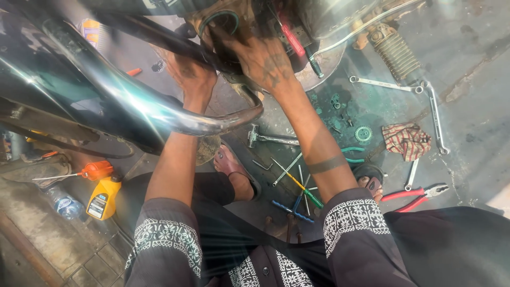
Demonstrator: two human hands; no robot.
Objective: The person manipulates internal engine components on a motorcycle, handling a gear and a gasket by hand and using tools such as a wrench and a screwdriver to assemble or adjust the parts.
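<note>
Left hand (192, 74) reaches up behind the chrome exhaust pipe (159, 109), fingers hidden, can't tell how far it's closed or what it has. Right hand (263, 61) is pressed onto the grimy engine part (234, 32) above, fingers curled over it; grip unclear. Pipe is smooth, shiny, curved, long axis running from upper left down to a bend just below the hands.

Concrete floor, oil-stained: hammer (271, 139) and screwdrivers (297, 186) between the feet, striped rag (406, 141) and spanners (382, 83) right, red-handled pliers (417, 197) near the right knee, yellow plastic bottle (103, 198) lower left.
</note>
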